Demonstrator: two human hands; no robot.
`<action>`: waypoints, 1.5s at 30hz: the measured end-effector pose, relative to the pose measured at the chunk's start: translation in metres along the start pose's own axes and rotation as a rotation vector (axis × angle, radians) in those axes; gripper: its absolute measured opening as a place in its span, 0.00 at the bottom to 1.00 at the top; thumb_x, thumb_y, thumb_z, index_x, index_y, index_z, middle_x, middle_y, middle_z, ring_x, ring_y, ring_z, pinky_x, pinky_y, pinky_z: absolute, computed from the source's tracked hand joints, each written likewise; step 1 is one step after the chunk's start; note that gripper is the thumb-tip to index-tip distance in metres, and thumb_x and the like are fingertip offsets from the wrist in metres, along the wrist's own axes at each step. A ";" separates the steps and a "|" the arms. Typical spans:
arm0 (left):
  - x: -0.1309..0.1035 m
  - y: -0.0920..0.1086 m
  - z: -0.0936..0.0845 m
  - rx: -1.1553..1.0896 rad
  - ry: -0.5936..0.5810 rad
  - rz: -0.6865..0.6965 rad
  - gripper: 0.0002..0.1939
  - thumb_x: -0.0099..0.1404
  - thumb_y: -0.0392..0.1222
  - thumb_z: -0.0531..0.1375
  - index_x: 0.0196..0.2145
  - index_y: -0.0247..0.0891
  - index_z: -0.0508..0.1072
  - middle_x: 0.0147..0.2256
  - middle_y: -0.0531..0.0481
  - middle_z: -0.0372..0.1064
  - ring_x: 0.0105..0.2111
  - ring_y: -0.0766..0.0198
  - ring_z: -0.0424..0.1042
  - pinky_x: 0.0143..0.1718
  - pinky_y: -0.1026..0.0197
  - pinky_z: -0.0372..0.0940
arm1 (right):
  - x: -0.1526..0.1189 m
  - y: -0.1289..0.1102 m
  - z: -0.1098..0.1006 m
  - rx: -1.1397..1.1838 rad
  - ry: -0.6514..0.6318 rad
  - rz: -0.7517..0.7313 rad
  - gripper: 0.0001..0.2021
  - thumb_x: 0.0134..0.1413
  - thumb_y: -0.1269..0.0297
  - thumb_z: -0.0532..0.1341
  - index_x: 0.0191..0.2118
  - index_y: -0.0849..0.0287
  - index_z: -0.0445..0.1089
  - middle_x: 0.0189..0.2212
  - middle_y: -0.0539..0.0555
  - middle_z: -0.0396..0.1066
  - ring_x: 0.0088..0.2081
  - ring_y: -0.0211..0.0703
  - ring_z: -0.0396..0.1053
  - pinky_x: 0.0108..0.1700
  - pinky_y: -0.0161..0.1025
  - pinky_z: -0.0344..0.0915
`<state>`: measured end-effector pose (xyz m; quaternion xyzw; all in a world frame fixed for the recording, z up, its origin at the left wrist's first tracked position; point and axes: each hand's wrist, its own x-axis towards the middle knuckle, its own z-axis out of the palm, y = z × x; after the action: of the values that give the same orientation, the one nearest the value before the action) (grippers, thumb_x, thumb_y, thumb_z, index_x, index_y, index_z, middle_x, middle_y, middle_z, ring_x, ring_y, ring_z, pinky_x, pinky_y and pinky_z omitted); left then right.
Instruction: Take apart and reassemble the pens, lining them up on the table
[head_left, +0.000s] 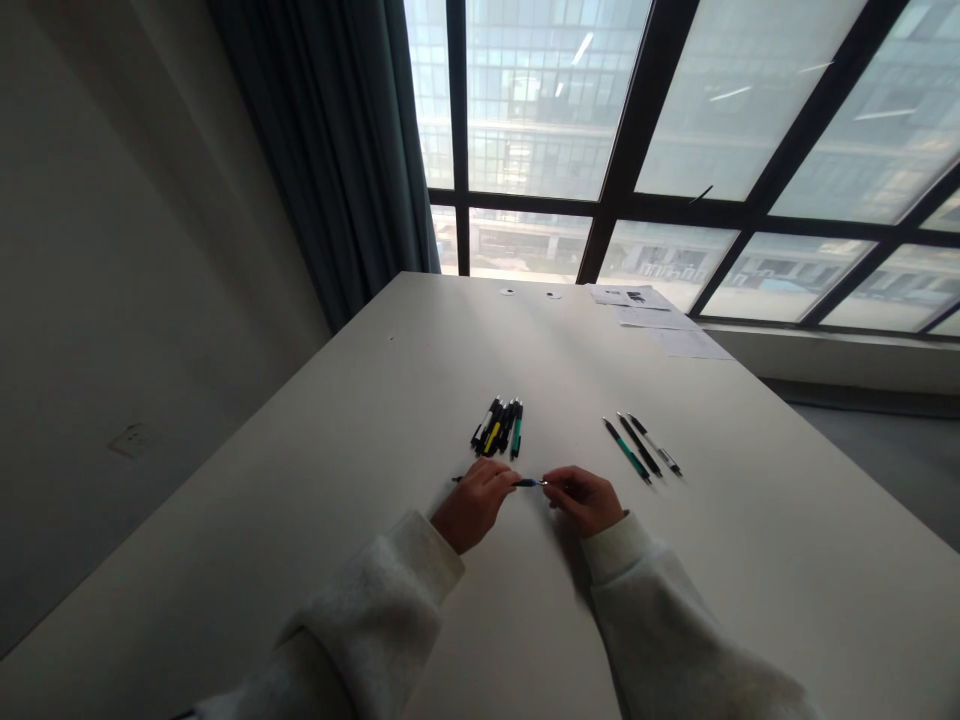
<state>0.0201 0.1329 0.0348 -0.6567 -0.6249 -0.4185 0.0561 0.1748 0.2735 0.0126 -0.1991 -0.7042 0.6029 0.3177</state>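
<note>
My left hand (478, 500) is closed around a dark pen (528, 483), held level just above the white table. The pen's back end pokes out at the left of that hand, its front end at the right. My right hand (583, 499) pinches at the pen's shiny tip, thumb and fingers together. Whether the tip is a separate piece is too small to tell. Beyond my left hand lies a bunch of several pens (498, 428), black with white, yellow and green parts. Right of my right hand, three pens lie side by side: a green one (627, 450), a black one (640, 444) and a clear-barrelled one (656, 445).
The white table (360, 450) stretches away to a large window. Printed papers (645, 307) lie at its far right corner, and two small round covers (508, 292) sit near the far edge. A dark curtain (352, 150) hangs at the left.
</note>
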 end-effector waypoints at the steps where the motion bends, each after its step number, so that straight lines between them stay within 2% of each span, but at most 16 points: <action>1: 0.000 0.000 0.000 0.000 0.000 -0.002 0.08 0.68 0.34 0.54 0.42 0.37 0.71 0.37 0.46 0.70 0.40 0.61 0.67 0.44 0.56 0.68 | 0.000 0.000 0.000 0.007 0.006 -0.002 0.11 0.47 0.57 0.68 0.33 0.59 0.75 0.22 0.51 0.72 0.21 0.38 0.69 0.25 0.36 0.68; 7: -0.001 -0.001 0.001 -0.015 -0.007 -0.004 0.08 0.68 0.33 0.54 0.43 0.36 0.71 0.38 0.45 0.70 0.41 0.60 0.68 0.45 0.55 0.68 | -0.001 0.001 0.000 0.020 0.030 -0.002 0.13 0.47 0.55 0.68 0.33 0.59 0.74 0.21 0.50 0.70 0.21 0.37 0.67 0.23 0.34 0.66; 20: -0.001 -0.002 0.002 -0.040 -0.005 0.037 0.08 0.68 0.33 0.55 0.43 0.36 0.72 0.37 0.46 0.71 0.40 0.62 0.68 0.43 0.58 0.69 | -0.001 0.005 0.001 -0.031 -0.019 -0.008 0.12 0.47 0.56 0.68 0.34 0.60 0.75 0.23 0.52 0.72 0.22 0.36 0.65 0.24 0.35 0.64; 27: -0.001 -0.002 0.002 -0.014 -0.020 0.068 0.09 0.68 0.32 0.53 0.43 0.35 0.72 0.37 0.46 0.71 0.39 0.62 0.68 0.43 0.58 0.69 | -0.001 0.001 0.002 -0.198 -0.053 -0.123 0.10 0.51 0.57 0.65 0.34 0.59 0.75 0.27 0.54 0.74 0.27 0.41 0.69 0.28 0.36 0.68; 33: -0.001 -0.001 0.001 -0.005 -0.017 0.082 0.09 0.69 0.32 0.53 0.43 0.35 0.72 0.37 0.45 0.71 0.40 0.62 0.68 0.43 0.58 0.69 | -0.001 -0.007 0.003 -0.331 -0.074 -0.202 0.09 0.55 0.58 0.61 0.34 0.58 0.74 0.27 0.54 0.73 0.26 0.40 0.68 0.28 0.36 0.66; 37: -0.001 0.000 0.001 -0.007 -0.015 0.102 0.10 0.69 0.32 0.52 0.44 0.36 0.72 0.37 0.45 0.71 0.39 0.61 0.68 0.42 0.57 0.69 | -0.001 -0.013 0.003 -0.494 -0.102 -0.281 0.14 0.61 0.58 0.56 0.28 0.58 0.72 0.23 0.52 0.70 0.24 0.38 0.66 0.27 0.36 0.62; 40: -0.001 0.001 0.000 -0.014 -0.022 0.112 0.10 0.70 0.32 0.52 0.43 0.36 0.72 0.36 0.45 0.71 0.39 0.62 0.68 0.42 0.58 0.69 | -0.001 -0.016 0.003 -0.547 -0.144 -0.285 0.19 0.65 0.59 0.51 0.25 0.58 0.71 0.22 0.52 0.70 0.26 0.39 0.67 0.30 0.36 0.63; 42: -0.001 0.001 0.000 -0.017 -0.024 0.113 0.11 0.70 0.32 0.51 0.43 0.36 0.72 0.36 0.45 0.71 0.39 0.62 0.68 0.42 0.57 0.69 | -0.002 -0.018 0.003 -0.534 -0.160 -0.288 0.18 0.65 0.58 0.51 0.29 0.58 0.71 0.25 0.53 0.71 0.27 0.39 0.68 0.31 0.37 0.63; 45: -0.001 0.001 0.000 -0.014 -0.022 0.110 0.11 0.70 0.33 0.51 0.44 0.36 0.72 0.37 0.45 0.71 0.40 0.61 0.69 0.43 0.56 0.69 | -0.004 -0.020 0.003 -0.493 -0.138 -0.282 0.11 0.59 0.56 0.58 0.39 0.59 0.70 0.31 0.54 0.71 0.25 0.38 0.66 0.28 0.35 0.63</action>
<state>0.0206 0.1323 0.0348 -0.6950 -0.5855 -0.4118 0.0677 0.1777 0.2642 0.0313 -0.1290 -0.8703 0.3755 0.2914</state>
